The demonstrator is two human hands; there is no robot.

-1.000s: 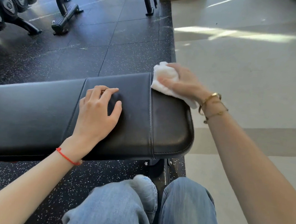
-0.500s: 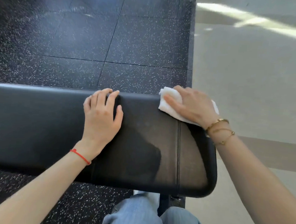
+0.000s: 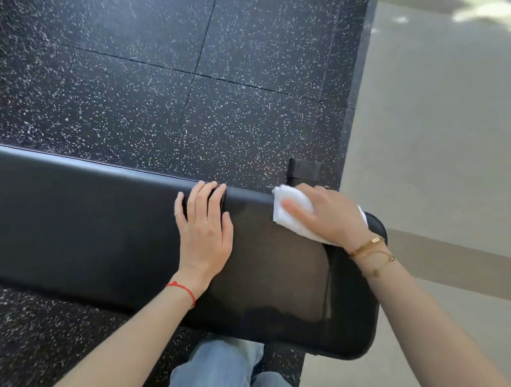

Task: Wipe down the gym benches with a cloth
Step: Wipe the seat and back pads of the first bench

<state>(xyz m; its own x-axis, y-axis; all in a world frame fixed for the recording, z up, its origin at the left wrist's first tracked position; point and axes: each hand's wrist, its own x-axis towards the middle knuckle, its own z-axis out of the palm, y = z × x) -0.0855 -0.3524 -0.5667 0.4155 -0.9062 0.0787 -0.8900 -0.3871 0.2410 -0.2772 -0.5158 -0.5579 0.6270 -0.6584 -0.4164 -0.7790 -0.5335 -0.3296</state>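
At the bench's (image 3: 94,227) far right corner, the right hand (image 3: 326,216) presses the cloth (image 3: 288,223) flat.
Since a second ago the cloth has slid left a little along the far edge, so wiping of this end pad is under way, with most of the bench likely still to do. The right hand's fingers lie spread over the cloth, pinning rather than gripping it; the left hand (image 3: 204,235) rests open and empty, bracing on the bench.
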